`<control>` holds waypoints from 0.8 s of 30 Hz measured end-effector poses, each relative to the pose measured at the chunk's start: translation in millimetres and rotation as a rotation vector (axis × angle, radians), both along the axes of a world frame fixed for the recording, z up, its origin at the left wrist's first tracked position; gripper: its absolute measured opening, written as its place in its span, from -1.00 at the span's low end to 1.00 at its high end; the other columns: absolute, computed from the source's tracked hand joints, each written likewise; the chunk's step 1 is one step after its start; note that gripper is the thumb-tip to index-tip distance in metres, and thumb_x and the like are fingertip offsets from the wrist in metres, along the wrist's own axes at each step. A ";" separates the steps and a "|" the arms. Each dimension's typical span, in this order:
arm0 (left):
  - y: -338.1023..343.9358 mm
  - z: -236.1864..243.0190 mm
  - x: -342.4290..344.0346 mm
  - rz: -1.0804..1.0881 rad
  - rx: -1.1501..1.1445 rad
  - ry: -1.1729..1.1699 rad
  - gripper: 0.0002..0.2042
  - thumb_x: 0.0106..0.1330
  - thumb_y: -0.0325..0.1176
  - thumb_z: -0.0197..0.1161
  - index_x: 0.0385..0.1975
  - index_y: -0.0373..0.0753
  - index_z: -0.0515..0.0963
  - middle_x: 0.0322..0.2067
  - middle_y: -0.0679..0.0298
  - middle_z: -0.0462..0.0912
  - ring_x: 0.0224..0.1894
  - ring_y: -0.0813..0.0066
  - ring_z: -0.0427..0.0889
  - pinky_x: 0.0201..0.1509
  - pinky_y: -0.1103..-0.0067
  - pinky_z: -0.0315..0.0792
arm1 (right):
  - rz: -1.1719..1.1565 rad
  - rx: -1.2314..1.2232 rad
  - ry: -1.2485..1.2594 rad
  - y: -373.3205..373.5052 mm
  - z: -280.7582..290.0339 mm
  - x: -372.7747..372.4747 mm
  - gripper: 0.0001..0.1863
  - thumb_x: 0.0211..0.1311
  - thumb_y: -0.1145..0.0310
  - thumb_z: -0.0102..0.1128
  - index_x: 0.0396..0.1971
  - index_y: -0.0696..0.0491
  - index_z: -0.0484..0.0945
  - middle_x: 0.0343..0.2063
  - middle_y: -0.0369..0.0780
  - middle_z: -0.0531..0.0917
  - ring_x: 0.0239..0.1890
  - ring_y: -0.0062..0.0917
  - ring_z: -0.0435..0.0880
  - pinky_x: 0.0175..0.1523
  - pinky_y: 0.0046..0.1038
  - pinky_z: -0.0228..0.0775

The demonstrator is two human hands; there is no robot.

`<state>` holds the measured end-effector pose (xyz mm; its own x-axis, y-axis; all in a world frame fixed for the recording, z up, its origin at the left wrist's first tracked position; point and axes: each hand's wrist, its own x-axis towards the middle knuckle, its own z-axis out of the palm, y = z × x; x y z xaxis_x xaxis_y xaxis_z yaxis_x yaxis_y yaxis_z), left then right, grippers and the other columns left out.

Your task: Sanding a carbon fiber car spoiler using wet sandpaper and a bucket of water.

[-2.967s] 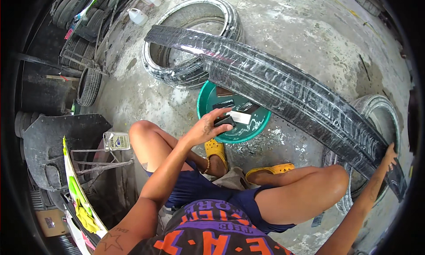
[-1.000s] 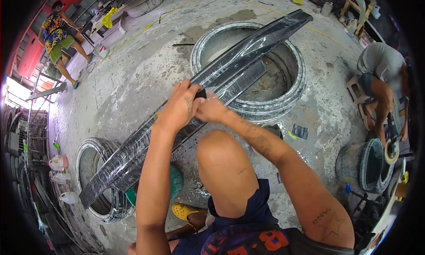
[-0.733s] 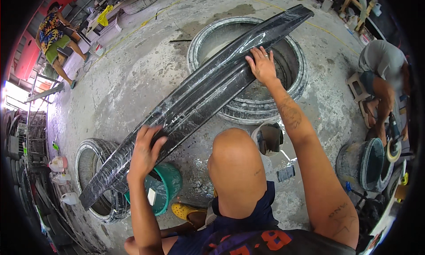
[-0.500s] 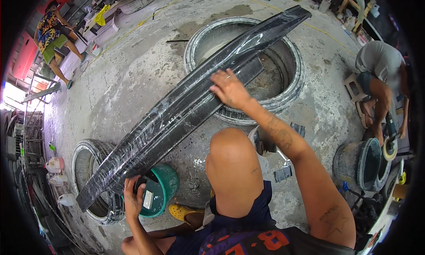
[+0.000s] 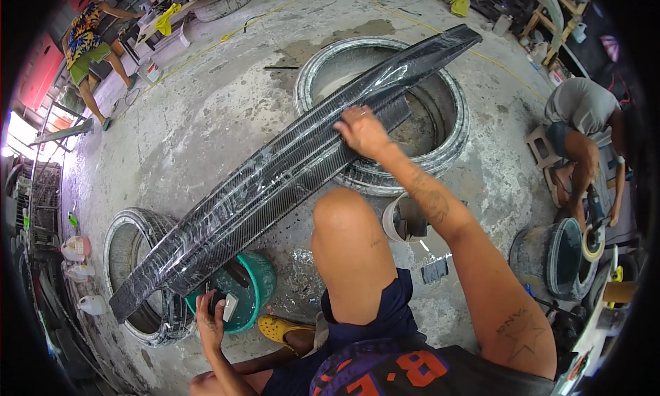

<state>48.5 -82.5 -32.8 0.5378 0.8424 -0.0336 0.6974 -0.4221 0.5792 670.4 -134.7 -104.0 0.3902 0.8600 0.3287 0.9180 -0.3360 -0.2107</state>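
Observation:
A long glossy black carbon-fibre panel (image 5: 275, 163), wet and streaked, lies diagonally across two tyres. My right hand (image 5: 363, 130) rests on its middle, fingers bent over the raised ridge and pressed against it; a ring shows on one finger. At the panel's near left edge, my left hand (image 5: 208, 315) hangs beside a green bucket (image 5: 267, 286). Its fingers curl about a dark piece that I cannot make out. Close to those fingertips, a small pale block (image 5: 230, 306) shows against the bucket's inside.
The large tyre (image 5: 306, 86) bears the far end, the smaller tyre (image 5: 113, 248) the near end. A white bucket (image 5: 389, 221) stands by my knee. On the right, a seated person (image 5: 584, 114) handles a polisher near a dark tub (image 5: 533, 255). Another person (image 5: 89, 45) stands far left.
My right hand's fingers have gone from spread to more bent on the panel. My left hand has dropped slightly, away from the panel's edge. The whole view has shifted a little.

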 end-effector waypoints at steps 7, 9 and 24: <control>0.0 -11.0 -1.9 0.001 -0.038 -0.053 -0.66 0.44 -0.27 0.31 0.08 -0.36 0.59 -0.15 0.05 0.55 -0.07 0.10 0.57 0.10 0.39 0.43 | -0.237 -0.122 -0.072 8.6 9.1 -17.7 -0.11 0.56 -0.27 -0.23 0.36 0.36 0.36 0.35 0.12 0.47 0.46 -0.09 0.38 0.59 -0.01 0.02; -1.8 -11.8 -3.8 0.018 -0.058 -0.064 -0.67 0.44 -0.27 0.31 0.08 -0.35 0.59 -0.15 0.05 0.55 -0.06 0.10 0.57 0.11 0.39 0.43 | -0.403 -0.165 -0.033 20.6 15.5 -5.4 -0.04 0.57 -0.31 -0.33 0.37 0.41 0.33 0.40 0.16 0.41 0.49 -0.06 0.33 0.59 0.03 -0.02; -14.9 -8.0 -22.1 0.088 -0.015 -0.071 -0.69 0.44 -0.30 0.33 0.07 -0.32 0.59 -0.16 0.05 0.54 -0.07 0.04 0.57 0.10 0.36 0.45 | -0.298 -0.228 -0.072 39.3 18.0 -45.7 -0.01 0.53 -0.35 -0.30 0.31 0.41 0.40 0.38 0.13 0.44 0.49 -0.06 0.34 0.58 -0.02 0.04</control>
<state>26.5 -97.4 -40.8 0.4634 0.8861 -0.0115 0.6884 -0.3518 0.6343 624.7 -95.4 -86.0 0.6169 0.7666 0.1782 0.7828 -0.6211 -0.0382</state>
